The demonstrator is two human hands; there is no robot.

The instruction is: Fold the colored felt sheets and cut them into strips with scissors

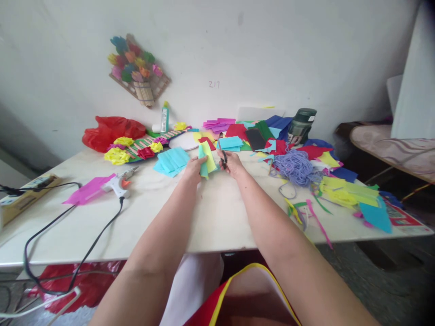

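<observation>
My left hand [195, 167] is closed on a folded piece of crepe paper [205, 158], blue-green on one side and yellow-green on the other. In my right hand [232, 164] is a pair of scissors [223, 156] with dark handles, its blades pointing up and away from me. The scissors are just right of the paper, and whether the blades touch it I cannot tell. A stack of light blue crepe paper [171, 161] lies left of my left hand. Beyond the scissors is another light blue folded piece [229, 144].
A white glue gun [117, 184] with a black cord lies left, near a power strip [29, 194]. Purple yarn [295, 166], a dark phone [254, 139] and a dark bottle [302, 126] are at right among paper scraps. A flower-decorated piece [144, 149] lies back left.
</observation>
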